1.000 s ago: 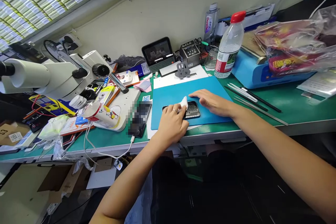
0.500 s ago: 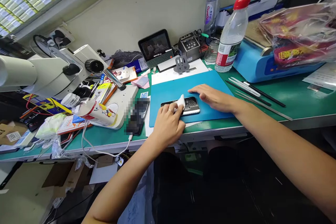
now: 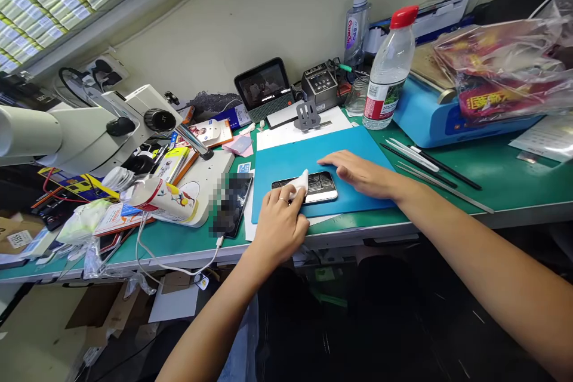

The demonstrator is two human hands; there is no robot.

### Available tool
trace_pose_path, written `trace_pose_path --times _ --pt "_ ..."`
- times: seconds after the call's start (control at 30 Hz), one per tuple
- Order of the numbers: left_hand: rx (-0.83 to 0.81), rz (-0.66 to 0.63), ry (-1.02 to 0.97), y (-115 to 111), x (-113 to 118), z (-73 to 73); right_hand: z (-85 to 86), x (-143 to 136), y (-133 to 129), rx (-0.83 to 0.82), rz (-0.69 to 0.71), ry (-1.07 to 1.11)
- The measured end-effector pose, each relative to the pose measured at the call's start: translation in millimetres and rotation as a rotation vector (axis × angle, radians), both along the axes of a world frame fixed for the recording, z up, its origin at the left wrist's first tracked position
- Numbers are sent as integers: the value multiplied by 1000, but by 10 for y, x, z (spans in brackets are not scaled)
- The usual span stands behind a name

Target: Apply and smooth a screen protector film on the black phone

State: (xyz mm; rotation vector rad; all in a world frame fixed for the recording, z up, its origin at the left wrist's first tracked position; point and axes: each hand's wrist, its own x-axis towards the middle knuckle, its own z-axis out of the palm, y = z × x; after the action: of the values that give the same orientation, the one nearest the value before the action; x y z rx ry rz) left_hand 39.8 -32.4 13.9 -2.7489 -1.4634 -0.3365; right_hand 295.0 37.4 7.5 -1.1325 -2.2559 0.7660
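The phone (image 3: 323,187) lies flat on the blue mat (image 3: 353,143), close to the mat's front edge, and what seems likeliest to go wrong is that it skids or turns. The left hand (image 3: 281,219) has its fingers together on a white wipe (image 3: 301,182), pressed against the phone's dark face, while the right hand (image 3: 363,176) has its fingers spread, grips nothing and does not brace the phone; whether it rests on the mat or hovers, I cannot tell. A sideways push could therefore slide the phone towards the bench (image 3: 487,161) edge. The wipe is small and bunched, so a fingertip could slip past it and smear the face, or a fold could catch on something there; the detail is too fine to judge. To the right, tools (image 3: 443,188) lie near the right wrist, and a careless sweep might scatter them. On the other side, a white cable (image 3: 197,273) droops over the front edge; the left forearm, if it swings outward, could snag it and drag the second phone (image 3: 233,208).
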Motion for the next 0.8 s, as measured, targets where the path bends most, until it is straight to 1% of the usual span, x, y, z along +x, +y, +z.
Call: trace_pose_path --times 0.07,0.2,0.3,0.37,0.47,0.57,0.67,0.8 --pt "-15 10 -14 34 82 -7 9 -7 -3 -5 3 -7" --pt "-27 43 -5 253 275 56 1 -8 1 -10 -15 -18" --pt "-23 22 22 334 254 119 -10 2 18 -38 -44 -20" --pt "-20 16 29 296 155 123 -16 9 26 -52 -46 -22" --pt "-4 32 11 156 -23 69 -26 18 26 -51 -44 -19" --pt "25 30 -20 36 -109 19 -32 17 25 -38 -46 -18" --pt "35 2 -33 32 -44 22 -24 7 28 -45 -55 -12" --pt "12 -40 -47 201 163 64 -34 6 43 -60 -77 -9"
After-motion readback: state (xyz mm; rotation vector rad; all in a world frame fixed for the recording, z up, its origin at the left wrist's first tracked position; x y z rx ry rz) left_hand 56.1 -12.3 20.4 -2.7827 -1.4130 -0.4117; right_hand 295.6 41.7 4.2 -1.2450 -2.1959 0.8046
